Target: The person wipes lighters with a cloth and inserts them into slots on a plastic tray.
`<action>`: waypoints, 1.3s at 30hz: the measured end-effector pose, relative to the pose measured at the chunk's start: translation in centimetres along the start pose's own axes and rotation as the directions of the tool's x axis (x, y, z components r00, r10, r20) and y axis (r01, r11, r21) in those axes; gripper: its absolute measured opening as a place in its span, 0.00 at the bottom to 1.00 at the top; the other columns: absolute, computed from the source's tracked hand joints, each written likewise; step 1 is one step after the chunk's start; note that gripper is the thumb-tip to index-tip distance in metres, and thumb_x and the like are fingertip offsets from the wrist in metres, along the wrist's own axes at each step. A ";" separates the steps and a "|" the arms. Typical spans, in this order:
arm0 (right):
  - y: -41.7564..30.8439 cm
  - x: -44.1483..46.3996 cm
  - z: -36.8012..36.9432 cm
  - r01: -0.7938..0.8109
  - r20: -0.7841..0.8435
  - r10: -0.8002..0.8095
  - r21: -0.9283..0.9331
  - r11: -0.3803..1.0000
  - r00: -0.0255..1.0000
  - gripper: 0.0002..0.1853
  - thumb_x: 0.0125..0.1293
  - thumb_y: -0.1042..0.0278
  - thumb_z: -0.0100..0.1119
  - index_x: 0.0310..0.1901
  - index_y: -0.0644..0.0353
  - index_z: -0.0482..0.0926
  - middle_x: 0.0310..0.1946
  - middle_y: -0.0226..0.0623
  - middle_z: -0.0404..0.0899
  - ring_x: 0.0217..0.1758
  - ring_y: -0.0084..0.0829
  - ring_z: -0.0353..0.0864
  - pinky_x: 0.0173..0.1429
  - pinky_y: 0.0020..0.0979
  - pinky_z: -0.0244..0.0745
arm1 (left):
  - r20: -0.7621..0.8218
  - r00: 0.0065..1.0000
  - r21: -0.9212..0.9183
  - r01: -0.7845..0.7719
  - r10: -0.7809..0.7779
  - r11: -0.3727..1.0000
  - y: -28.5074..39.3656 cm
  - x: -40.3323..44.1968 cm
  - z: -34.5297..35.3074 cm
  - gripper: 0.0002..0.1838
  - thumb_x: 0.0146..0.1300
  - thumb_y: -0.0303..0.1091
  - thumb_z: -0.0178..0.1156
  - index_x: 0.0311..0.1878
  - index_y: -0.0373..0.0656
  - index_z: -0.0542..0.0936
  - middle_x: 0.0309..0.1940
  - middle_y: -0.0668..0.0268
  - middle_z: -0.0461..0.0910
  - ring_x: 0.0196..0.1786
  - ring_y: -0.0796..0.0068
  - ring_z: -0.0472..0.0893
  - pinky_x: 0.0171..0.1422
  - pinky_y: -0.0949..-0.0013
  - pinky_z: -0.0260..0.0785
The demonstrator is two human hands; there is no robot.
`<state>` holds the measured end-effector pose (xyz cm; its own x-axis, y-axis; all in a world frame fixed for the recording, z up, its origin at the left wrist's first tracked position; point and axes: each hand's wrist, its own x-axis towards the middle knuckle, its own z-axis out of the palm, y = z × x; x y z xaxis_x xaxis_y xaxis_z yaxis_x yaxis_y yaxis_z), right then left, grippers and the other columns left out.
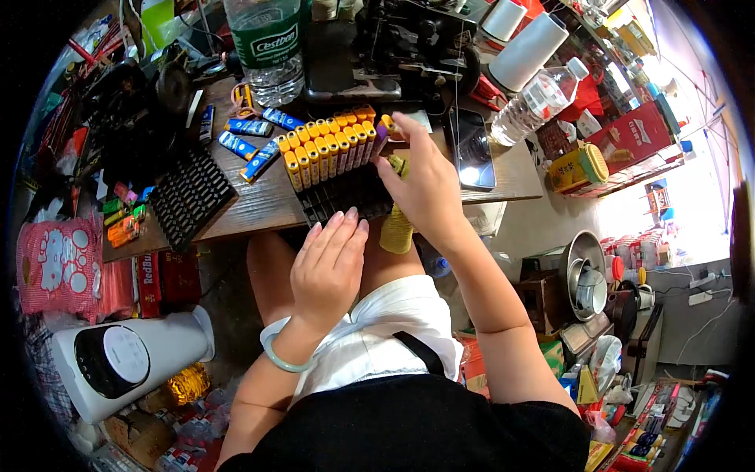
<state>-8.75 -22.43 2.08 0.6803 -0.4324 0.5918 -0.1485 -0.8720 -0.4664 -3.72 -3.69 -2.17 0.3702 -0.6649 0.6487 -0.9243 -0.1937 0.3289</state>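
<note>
Rows of yellow-topped batteries (330, 149) stand upright in the back part of a black tray (340, 197) at the table's edge. My right hand (421, 177) is just right of the rows, with thumb and fingers closed around a yellow and purple battery (383, 134). My left hand (330, 267) lies open, palm down, its fingertips at the tray's front edge. A green cloth (397, 230) hangs over the table edge below my right hand. Several blue tubes (259, 161) lie left of the batteries.
A second black tray (191, 195) sits on the left. Behind stand a large water bottle (270, 59) and a black machine (409, 47). A phone (472, 149), a clear bottle (539, 102) and white thread spools (528, 51) are on the right.
</note>
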 end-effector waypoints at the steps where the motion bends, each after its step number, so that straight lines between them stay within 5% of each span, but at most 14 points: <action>1: -0.5 0.2 -0.3 0.015 -0.010 -0.015 -0.016 1.000 1.000 0.29 0.63 0.70 0.66 0.66 0.58 0.68 0.50 0.45 0.82 0.43 0.48 0.85 0.43 0.42 0.81 | 0.000 1.000 0.001 0.004 -0.004 1.000 0.0 0.0 0.0 0.13 0.62 0.26 0.66 0.50 0.44 0.85 0.55 0.62 0.85 0.59 0.62 0.83 0.65 0.56 0.73; 13: -0.1 0.8 -0.7 0.133 0.002 -0.133 -0.038 0.990 0.991 0.24 0.64 0.74 0.63 0.63 0.55 0.75 0.49 0.41 0.84 0.40 0.44 0.86 0.41 0.37 0.82 | 0.001 1.000 0.021 -0.013 0.013 1.000 -0.1 -0.1 0.2 0.14 0.62 0.26 0.66 0.51 0.44 0.85 0.55 0.63 0.85 0.59 0.62 0.83 0.65 0.56 0.73; 15: -0.6 0.7 -1.0 0.048 0.039 -0.048 0.001 0.999 0.998 0.22 0.64 0.76 0.65 0.61 0.58 0.77 0.53 0.45 0.84 0.52 0.46 0.86 0.55 0.36 0.80 | -0.004 1.000 0.021 -0.013 0.013 1.000 -0.1 -0.1 0.2 0.14 0.62 0.26 0.66 0.51 0.45 0.85 0.55 0.63 0.85 0.59 0.62 0.83 0.65 0.56 0.73; 18: 0.0 0.7 -0.3 0.063 -0.047 -0.065 -0.033 0.997 0.997 0.21 0.65 0.71 0.64 0.60 0.55 0.76 0.47 0.42 0.85 0.42 0.43 0.87 0.43 0.38 0.81 | -0.015 1.000 0.023 -0.016 0.016 1.000 -0.1 0.0 0.2 0.14 0.62 0.26 0.66 0.51 0.45 0.85 0.55 0.63 0.85 0.59 0.62 0.84 0.65 0.56 0.74; 25: 0.1 0.8 0.9 -0.094 -0.077 0.102 0.100 0.990 0.992 0.19 0.65 0.72 0.66 0.57 0.55 0.76 0.45 0.43 0.86 0.43 0.46 0.87 0.43 0.40 0.81 | -0.014 1.000 0.019 -0.021 0.021 1.000 -0.1 0.0 0.0 0.14 0.61 0.26 0.67 0.51 0.45 0.85 0.54 0.63 0.86 0.58 0.63 0.84 0.64 0.57 0.74; 30: 0.3 0.8 0.7 0.134 -0.015 -0.136 -0.080 0.988 0.991 0.20 0.63 0.76 0.67 0.57 0.56 0.77 0.47 0.42 0.87 0.43 0.43 0.88 0.44 0.36 0.82 | -0.016 1.000 0.028 -0.010 0.010 1.000 0.1 0.2 0.1 0.14 0.61 0.26 0.67 0.51 0.45 0.85 0.54 0.63 0.86 0.57 0.63 0.84 0.64 0.57 0.74; 39: 0.3 0.0 0.4 0.090 -0.008 -0.090 -0.015 0.996 0.996 0.24 0.66 0.75 0.63 0.64 0.55 0.75 0.49 0.44 0.86 0.42 0.44 0.88 0.43 0.36 0.82 | -0.002 1.000 0.009 -0.010 0.010 1.000 0.0 0.2 -0.1 0.14 0.62 0.26 0.67 0.51 0.44 0.85 0.55 0.62 0.85 0.58 0.62 0.84 0.65 0.57 0.74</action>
<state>-8.45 -22.58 1.70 0.6851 -0.3540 0.6367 -0.0972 -0.9106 -0.4016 -3.64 -3.76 -2.02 0.3615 -0.6653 0.6532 -0.9286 -0.1942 0.3161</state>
